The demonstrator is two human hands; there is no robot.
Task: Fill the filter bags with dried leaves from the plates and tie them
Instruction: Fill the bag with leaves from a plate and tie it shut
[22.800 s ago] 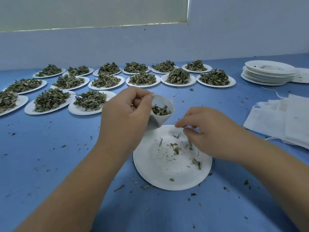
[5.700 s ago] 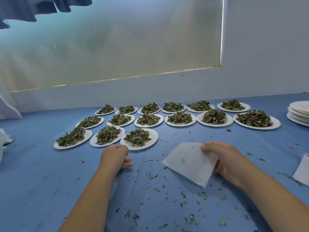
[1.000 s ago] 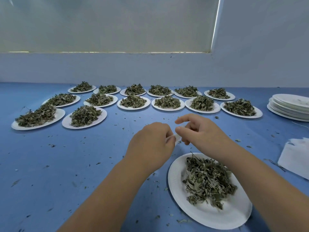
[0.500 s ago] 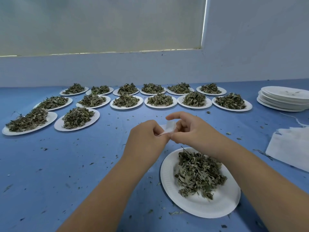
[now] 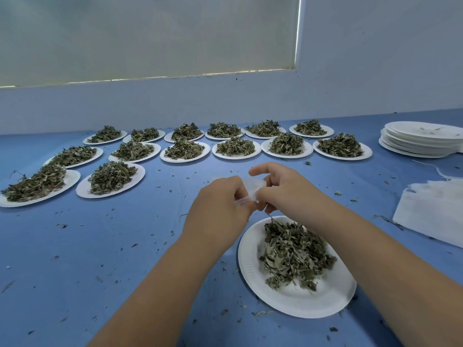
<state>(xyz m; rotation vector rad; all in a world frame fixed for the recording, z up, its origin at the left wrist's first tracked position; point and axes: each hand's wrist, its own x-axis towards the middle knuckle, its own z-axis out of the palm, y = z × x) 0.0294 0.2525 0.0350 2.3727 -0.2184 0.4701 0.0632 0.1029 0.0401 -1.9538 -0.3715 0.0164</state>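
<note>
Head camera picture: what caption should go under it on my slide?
Left hand and right hand pinch a white filter bag near a paper plate of dried leaves on the blue table.

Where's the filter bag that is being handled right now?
Head view, centre: the filter bag is pinched between the left hand and the right hand, just beyond the near plate of leaves.
</note>
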